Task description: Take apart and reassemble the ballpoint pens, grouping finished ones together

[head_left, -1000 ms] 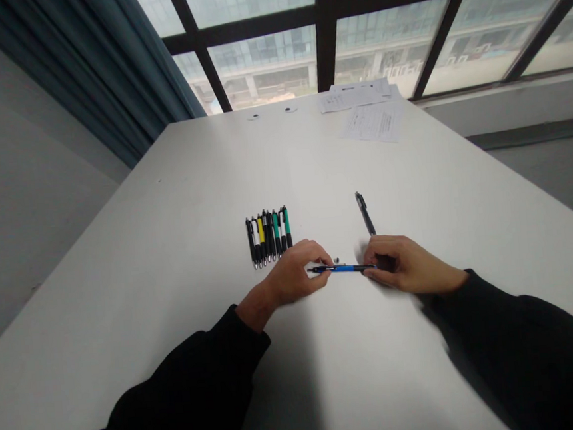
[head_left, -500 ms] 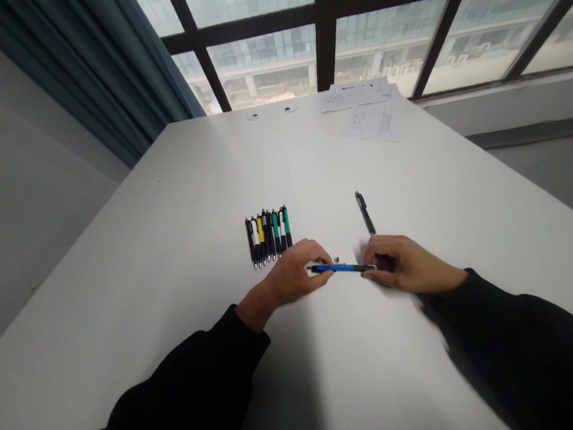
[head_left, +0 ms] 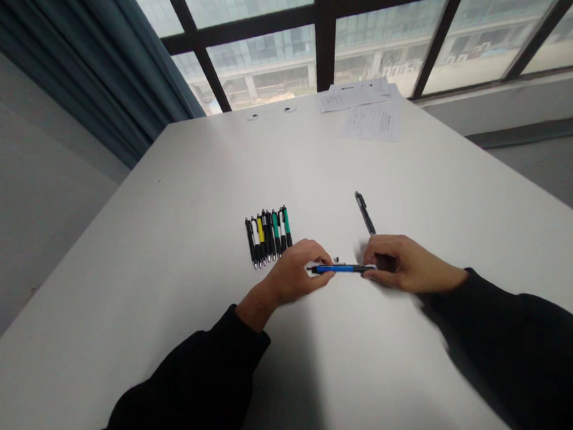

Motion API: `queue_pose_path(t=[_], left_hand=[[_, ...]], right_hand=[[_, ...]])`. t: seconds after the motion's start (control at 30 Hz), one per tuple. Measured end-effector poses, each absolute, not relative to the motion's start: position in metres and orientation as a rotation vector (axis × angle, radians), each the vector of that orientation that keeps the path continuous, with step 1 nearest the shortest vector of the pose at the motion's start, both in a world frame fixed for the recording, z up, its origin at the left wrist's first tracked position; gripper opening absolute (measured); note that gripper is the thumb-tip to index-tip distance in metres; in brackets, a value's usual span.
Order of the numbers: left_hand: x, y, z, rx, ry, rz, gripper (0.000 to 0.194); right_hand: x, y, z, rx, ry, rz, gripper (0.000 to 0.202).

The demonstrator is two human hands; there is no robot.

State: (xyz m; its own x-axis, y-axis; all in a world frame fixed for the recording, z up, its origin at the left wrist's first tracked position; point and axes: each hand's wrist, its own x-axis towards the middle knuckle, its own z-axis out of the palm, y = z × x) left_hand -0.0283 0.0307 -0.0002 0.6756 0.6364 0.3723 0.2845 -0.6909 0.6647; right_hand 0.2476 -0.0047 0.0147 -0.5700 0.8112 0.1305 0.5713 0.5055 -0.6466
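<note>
Left hand [head_left: 292,275] and right hand [head_left: 404,265] are both on the same blue pen [head_left: 340,268], each pinching it between thumb and fingers, one per end. Pen's lying sideways across the gap between them, over the middle of the white worktop [head_left: 198,182], pretty much level, with its black grip on the right.

Going left to right: blue curtain [head_left: 87,65] hangs past the left edge, by the far left corner. Then there's a neat row of pens [head_left: 268,236] a bit left of the middle, black, white, yellow, green and so on, silver tips toward the near edge. Left hand covers the bottom of the row's right end. Way up at the far edge are two little round fittings [head_left: 287,110], window [head_left: 262,56] behind.

Just beyond the blue pen sits a tiny part [head_left: 337,259], too small to make out. Next, a black pen [head_left: 365,213] lies tilted, lower end right by the right hand, can't tell if they touch. Last up, some papers [head_left: 371,124], overlapping near the far right corner.
</note>
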Motion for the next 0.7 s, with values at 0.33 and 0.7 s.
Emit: queue_pose_path(t=[0.33,0.7], left_hand=[[-0.0277,0.0296,0.0024,2.340,0.699,0.811,0.005],[-0.0284,0.0307,-0.0005,2.337,0.699,0.816,0.005]], right_hand=[[0.2478,-0.0044,0.0131,-1.129,-2.351,0.748,0.005],[0.2479,-0.0048,0.0128,-1.146,-2.325,0.774,0.012]])
